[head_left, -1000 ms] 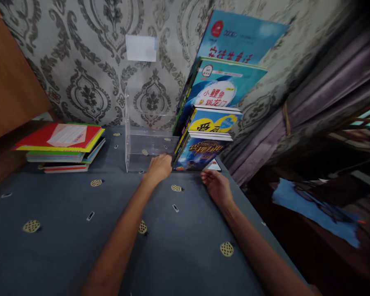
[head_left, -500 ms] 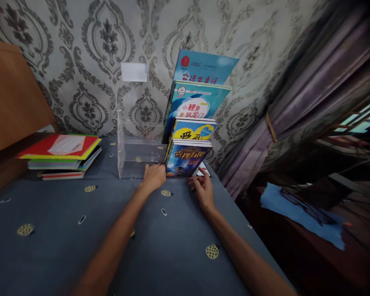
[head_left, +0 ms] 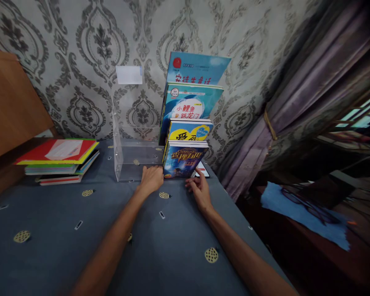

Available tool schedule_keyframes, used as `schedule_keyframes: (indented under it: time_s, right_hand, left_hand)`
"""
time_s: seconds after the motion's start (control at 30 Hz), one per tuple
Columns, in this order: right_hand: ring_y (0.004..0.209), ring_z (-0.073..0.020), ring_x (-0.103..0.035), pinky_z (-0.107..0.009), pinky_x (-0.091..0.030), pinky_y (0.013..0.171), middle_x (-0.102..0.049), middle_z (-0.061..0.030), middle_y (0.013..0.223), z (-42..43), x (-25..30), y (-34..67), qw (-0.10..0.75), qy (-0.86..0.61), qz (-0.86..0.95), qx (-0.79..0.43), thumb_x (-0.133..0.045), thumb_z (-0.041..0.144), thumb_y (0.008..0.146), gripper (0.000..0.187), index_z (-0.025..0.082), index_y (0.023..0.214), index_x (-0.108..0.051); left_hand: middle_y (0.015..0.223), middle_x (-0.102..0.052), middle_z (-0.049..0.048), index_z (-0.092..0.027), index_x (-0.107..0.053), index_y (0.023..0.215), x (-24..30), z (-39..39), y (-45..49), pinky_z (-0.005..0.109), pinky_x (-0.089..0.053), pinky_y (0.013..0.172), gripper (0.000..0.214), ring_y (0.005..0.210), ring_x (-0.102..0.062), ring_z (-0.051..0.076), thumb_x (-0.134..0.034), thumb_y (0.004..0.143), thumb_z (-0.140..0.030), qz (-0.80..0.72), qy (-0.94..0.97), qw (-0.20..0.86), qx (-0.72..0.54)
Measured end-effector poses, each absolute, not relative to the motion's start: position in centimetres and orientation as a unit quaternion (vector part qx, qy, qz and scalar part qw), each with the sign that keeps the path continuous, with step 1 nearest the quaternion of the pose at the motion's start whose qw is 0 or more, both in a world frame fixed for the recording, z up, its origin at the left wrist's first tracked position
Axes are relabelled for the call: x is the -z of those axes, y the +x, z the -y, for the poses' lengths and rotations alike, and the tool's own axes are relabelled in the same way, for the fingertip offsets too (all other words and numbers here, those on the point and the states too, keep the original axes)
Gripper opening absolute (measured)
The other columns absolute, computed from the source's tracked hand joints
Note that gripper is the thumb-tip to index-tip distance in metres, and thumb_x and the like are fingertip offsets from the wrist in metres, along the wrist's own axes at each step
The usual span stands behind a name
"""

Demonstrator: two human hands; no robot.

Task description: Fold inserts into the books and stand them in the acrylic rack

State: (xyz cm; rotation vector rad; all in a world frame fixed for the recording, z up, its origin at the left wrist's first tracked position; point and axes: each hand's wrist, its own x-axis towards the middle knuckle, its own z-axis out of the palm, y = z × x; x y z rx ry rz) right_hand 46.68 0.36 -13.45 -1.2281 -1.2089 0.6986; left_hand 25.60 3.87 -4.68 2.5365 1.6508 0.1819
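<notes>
A clear acrylic stepped rack (head_left: 119, 164) stands against the wall, its right part filled with upright books. In front is a dark blue book (head_left: 185, 162); behind it rise a yellow-and-blue book (head_left: 189, 130), a teal book (head_left: 200, 96) and a taller blue book (head_left: 200, 65). My left hand (head_left: 152, 178) is closed at the rack's front edge, against the left side of the dark blue book; its fingertips are hidden. Just below that book's right corner, my right hand (head_left: 201, 192) rests with fingers apart and nothing in them.
Flat books lie stacked at the left under a red book (head_left: 37, 152), near a brown wooden panel (head_left: 15, 107). Behind my right fingers lies a phone (head_left: 203, 169). A purple curtain (head_left: 249, 144) hangs at the right, past the table edge. Glasses (head_left: 311, 205) lie on a blue cloth (head_left: 274, 197).
The view has shifted slightly, so the rack and books appear a little further left and lower. Both hands keep nearly the same places beside the dark blue book.
</notes>
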Motion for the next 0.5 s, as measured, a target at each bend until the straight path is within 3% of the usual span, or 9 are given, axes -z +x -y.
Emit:
schedule_keyframes:
  time_s: [0.27, 0.5]
  right_hand:
    - [0.072, -0.0209, -0.066, -0.030, -0.050, 0.056, -0.068, -0.0039, 0.086, 0.4, 13.1, 45.9, 0.624, -0.524, 0.509, -0.276, -0.057, 0.040, 0.083, 0.062, 0.019, 0.138, -0.039]
    - [0.059, -0.0186, -0.061, -0.030, -0.049, 0.054, -0.065, -0.0001, 0.072, 1.9, 12.2, 45.0, 0.588, -0.525, 0.542, -0.290, -0.059, 0.045, 0.083, 0.030, 0.023, 0.101, -0.049]
  left_hand:
    - [0.124, -0.068, 0.0157, -0.016, -0.059, 0.116, 4.4, -3.4, 25.5, 0.044, -0.042, 0.099, 0.027, 0.117, -0.062, 0.028, -0.039, 0.100, -0.023, -0.535, 0.843, 0.033, -0.053]
    - [0.127, -0.067, 0.0122, -0.018, -0.059, 0.118, 4.0, -3.2, 23.6, 0.044, -0.044, 0.102, 0.026, 0.122, -0.059, 0.028, -0.044, 0.100, -0.026, -0.526, 0.849, 0.033, -0.038]
